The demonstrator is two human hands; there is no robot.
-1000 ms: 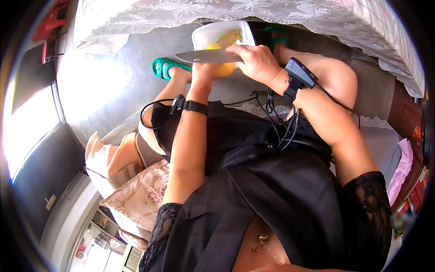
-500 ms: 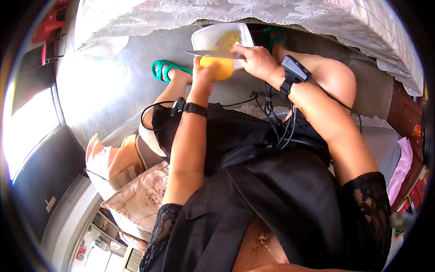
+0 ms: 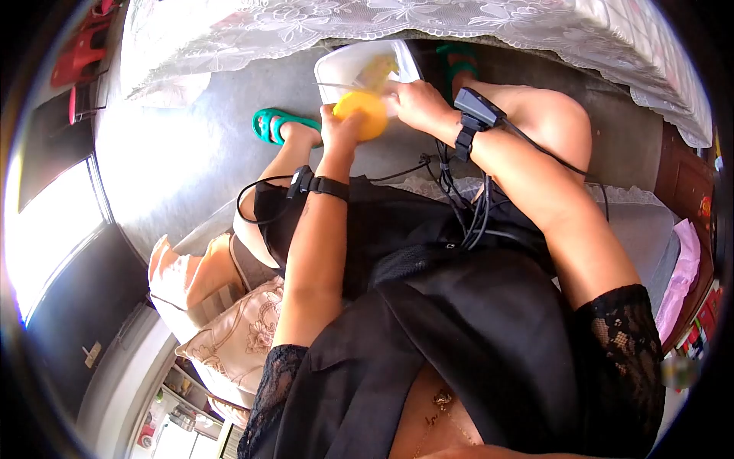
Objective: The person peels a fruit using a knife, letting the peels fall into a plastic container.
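My left hand (image 3: 340, 134) is wrapped round the near left side of a rounded yellow fruit (image 3: 367, 113); its exact kind does not show. In my right hand (image 3: 423, 105) is a knife (image 3: 336, 85), its blade pointing left over the fruit's far edge and seen almost edge-on. Motion blurs the blade and the right fingers, and the handle is hidden in the grip. Beneath both hands stands a white bin (image 3: 334, 67) with yellow-green scraps (image 3: 378, 71) inside.
A lace-covered table (image 3: 367, 21) edges the far side. Black cables (image 3: 474, 210) run from the wrist devices across my lap. A green sandal (image 3: 269, 126) is on the grey floor (image 3: 191, 138). Embroidered cushions (image 3: 229, 336) lie at left; a pink cloth (image 3: 679, 279) hangs at right.
My right hand and the knife have shifted slightly left and nearer me. The blade has turned from showing its flat side to nearly edge-on. The fruit has tilted in my left hand.
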